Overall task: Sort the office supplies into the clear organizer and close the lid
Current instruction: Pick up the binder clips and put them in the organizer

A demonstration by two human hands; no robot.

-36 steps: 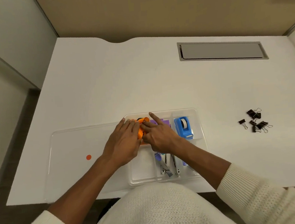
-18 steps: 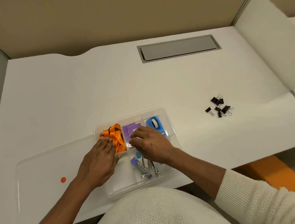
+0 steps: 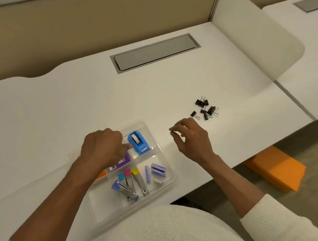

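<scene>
While the left hand (image 3: pixel 101 147) rests loosely curled over the organizer (image 3: pixel 166 174), the empty right hand (image 3: pixel 191 136) should pinch binder clips (image 3: pixel 204 108) at two o'clock on the bench (image 3: pixel 76 100).

My left hand (image 3: pixel 102 146) is curled loosely, knuckles up, its index fingertip poking out to the right; whether it holds anything I cannot tell. My right hand (image 3: pixel 191 137) is out to the right of it, palm down, fingers bent and slightly spread, thumb and forefinger close together at the tips, nothing seen in its grip. Both forearms are bare, with white knit sleeves pushed up near the elbows.
</scene>
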